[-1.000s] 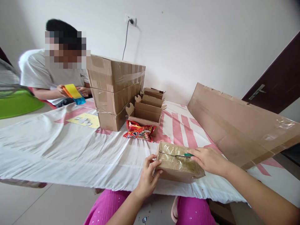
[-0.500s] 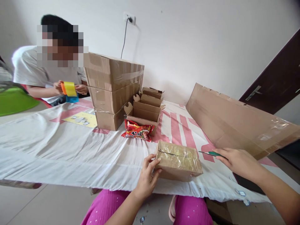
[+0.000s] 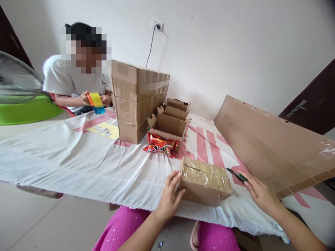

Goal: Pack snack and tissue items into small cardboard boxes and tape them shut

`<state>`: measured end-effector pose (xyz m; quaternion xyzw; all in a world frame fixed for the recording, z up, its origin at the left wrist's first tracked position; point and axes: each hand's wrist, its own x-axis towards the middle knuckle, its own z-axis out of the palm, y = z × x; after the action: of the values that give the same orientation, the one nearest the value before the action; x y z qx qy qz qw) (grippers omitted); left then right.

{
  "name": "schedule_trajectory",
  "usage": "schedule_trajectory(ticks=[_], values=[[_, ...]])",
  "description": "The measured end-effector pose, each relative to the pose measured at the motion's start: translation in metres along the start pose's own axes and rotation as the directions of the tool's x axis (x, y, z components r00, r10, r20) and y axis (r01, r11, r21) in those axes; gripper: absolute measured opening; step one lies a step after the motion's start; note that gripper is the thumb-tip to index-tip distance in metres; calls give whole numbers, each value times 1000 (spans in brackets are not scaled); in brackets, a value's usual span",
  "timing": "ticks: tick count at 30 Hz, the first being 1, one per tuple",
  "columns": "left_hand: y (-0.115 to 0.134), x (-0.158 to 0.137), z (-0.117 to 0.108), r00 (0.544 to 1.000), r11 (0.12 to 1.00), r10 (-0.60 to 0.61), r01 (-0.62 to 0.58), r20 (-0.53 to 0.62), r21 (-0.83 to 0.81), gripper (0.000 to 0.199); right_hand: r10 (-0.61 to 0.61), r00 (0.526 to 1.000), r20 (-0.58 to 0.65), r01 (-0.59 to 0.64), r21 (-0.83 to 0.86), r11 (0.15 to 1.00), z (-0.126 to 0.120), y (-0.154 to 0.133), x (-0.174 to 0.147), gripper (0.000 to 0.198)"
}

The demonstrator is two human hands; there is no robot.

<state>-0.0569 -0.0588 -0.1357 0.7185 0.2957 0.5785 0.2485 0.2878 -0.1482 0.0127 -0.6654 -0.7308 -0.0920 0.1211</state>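
Observation:
A small cardboard box (image 3: 205,181) lies at the table's front edge, with shiny clear tape over its top and a slit running along the top seam. My left hand (image 3: 171,195) grips its left end, fingers on the side and thumb at the front. Off the box's right end, my right hand (image 3: 261,193) is closed around a box cutter (image 3: 238,176) with a green handle and a dark blade. The blade points left toward the box's far right corner and appears just short of it. Behind the box lies a red printed food packet (image 3: 161,145).
Open cardboard boxes (image 3: 170,127) stand in a row beside a tall taped carton stack (image 3: 141,99). A large cardboard sheet (image 3: 264,146) leans at the right. Across the table, a person (image 3: 78,82) holds a yellow, orange and blue item (image 3: 96,101). A fan (image 3: 21,80) stands left.
The view has swung slightly left, so everything sits further right. The box cutter has turned in my right hand and shows its blade broadside. My left hand keeps its hold on the box.

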Motion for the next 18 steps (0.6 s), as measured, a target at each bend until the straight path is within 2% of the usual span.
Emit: schedule_trajectory(ticks=[3, 6, 9, 11, 13, 15, 17, 18], values=[[-2, 0, 0, 1000, 1000, 0, 0, -8, 3, 57, -148, 988, 31, 150, -62, 987, -19, -28, 9, 44], [-3, -1, 1, 999, 999, -37, 37, -15, -2, 56, -199, 979, 52, 204, -114, 972, -27, -48, 19, 45], [-3, -1, 0, 998, 998, -62, 62, -13, -26, 53, -149, 988, 44, 154, -144, 978, -24, -48, 25, 44], [-5, 0, -1, 990, 990, -132, 128, -51, -64, 45, -24, 999, 27, 28, -156, 987, -14, -35, 26, 45], [-11, 2, 0, 946, 952, -293, 276, -135, -133, 36, 132, 990, 45, -123, -166, 978, 4, -17, 23, 47], [-20, 4, 2, 852, 869, -485, 443, -198, -221, 30, 250, 962, 110, -230, -169, 958, 30, 2, 14, 50], [-30, 7, 5, 777, 797, -595, 540, -204, -270, 28, 293, 939, 183, -270, -139, 953, 60, 18, 3, 50], [-34, 8, 6, 768, 785, -611, 555, -194, -274, 28, 291, 932, 217, -273, -111, 956, 75, 24, -3, 49]])
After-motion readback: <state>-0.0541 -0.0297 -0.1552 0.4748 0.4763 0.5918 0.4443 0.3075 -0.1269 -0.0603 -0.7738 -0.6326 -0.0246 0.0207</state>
